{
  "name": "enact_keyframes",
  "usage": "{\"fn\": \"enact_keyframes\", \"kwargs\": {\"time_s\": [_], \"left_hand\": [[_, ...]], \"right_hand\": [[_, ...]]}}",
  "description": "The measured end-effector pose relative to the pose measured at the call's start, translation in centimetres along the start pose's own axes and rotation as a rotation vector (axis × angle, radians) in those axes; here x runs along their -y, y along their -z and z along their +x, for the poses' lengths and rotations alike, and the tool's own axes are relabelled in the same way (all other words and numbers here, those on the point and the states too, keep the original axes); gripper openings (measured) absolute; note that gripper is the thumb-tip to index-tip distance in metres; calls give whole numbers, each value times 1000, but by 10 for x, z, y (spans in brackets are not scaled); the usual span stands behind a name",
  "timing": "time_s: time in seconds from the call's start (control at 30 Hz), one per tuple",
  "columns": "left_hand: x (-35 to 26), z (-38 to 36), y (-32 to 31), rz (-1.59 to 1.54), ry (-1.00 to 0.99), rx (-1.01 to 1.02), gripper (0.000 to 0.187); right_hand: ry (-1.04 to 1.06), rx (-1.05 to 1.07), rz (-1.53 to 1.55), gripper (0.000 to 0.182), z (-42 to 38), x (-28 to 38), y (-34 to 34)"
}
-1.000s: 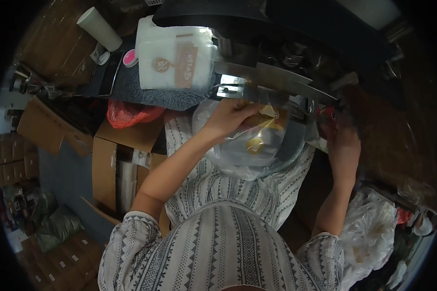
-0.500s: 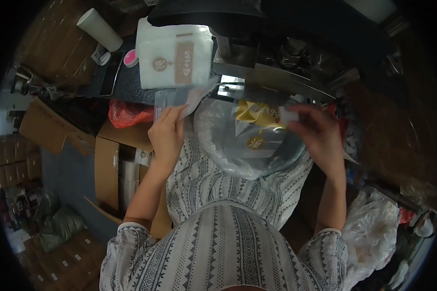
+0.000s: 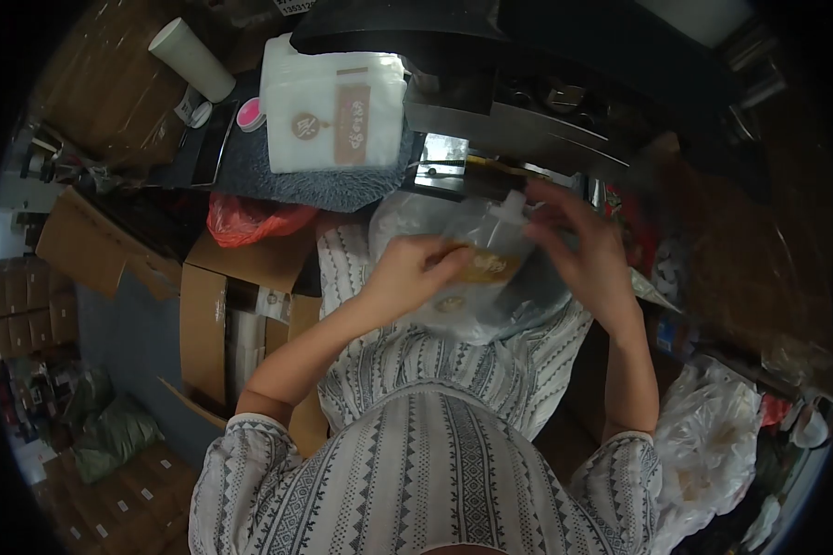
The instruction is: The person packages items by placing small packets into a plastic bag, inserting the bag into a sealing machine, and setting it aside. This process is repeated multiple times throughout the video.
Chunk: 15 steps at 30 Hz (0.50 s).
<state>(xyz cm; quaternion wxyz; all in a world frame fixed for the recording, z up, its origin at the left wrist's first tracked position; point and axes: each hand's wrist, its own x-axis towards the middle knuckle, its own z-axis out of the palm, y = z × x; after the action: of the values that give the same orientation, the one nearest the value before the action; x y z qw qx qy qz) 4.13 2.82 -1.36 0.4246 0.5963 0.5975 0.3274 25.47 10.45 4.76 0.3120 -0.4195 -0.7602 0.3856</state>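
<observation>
A clear spout pouch [image 3: 491, 268] with a gold printed band is held over my lap, tilted, its white spout [image 3: 509, 207] pointing up. My left hand [image 3: 416, 273] pinches the pouch's left edge between thumb and fingers. At the spout is my right hand [image 3: 583, 245], fingers curled around its end and slightly blurred. Beneath the pouch, a round tub lined with clear plastic [image 3: 398, 217] rests on my lap; its contents cannot be made out.
Ahead stands a dark machine with a metal front [image 3: 528, 139]. A stack of printed white pouches [image 3: 333, 111] lies on a grey cloth [image 3: 342, 190], near a pink-topped round container [image 3: 250, 114] and white cup [image 3: 192, 60]. An open carton [image 3: 204, 324] is at my left.
My left hand has moved right, from a translucent sheet-like piece at the left to the spout pouch's edge. That piece is gone from the hand. My right hand has shifted slightly left with the spout.
</observation>
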Motion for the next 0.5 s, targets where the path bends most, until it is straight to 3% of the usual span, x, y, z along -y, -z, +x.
{"fn": "enact_keyframes", "kwargs": {"time_s": [0.03, 0.1, 0.13, 0.2, 0.23, 0.3, 0.33, 0.4, 0.43, 0.5], "left_hand": [[0, 12, -4, -1, -2, 0, 19], [0, 37, -9, -398, 199, 52, 26], [-5, 44, -10, -399, 200, 53, 26], [-20, 53, -10, -733, 382, -22, 27], [-20, 53, -10, -733, 381, -21, 27], [-15, 47, -7, -662, 305, 22, 29], [-7, 47, -1, -661, 304, 24, 29], [20, 54, 21, -77, -81, -401, 47], [31, 53, 35, -74, -73, -398, 47], [52, 52, 57, 1114, -197, -616, 58]], "right_hand": [[0, -1, -2, 33, -3, -3, 7], [-53, -38, -255, 38, -10, -8, 22], [-54, -38, -256, 38, -15, -6, 29], [-305, -73, -510, 36, -23, -3, 43], [-306, -74, -511, 36, -23, -20, 51], [-516, -242, -1149, 29, -26, -76, 64], [-519, -243, -1148, 29, -32, -99, 65], [-341, -246, -1320, 18, -34, -131, 66], [-344, -239, -1316, 18, -31, -125, 64], [-500, -104, -1022, 16, -21, -102, 61]]}}
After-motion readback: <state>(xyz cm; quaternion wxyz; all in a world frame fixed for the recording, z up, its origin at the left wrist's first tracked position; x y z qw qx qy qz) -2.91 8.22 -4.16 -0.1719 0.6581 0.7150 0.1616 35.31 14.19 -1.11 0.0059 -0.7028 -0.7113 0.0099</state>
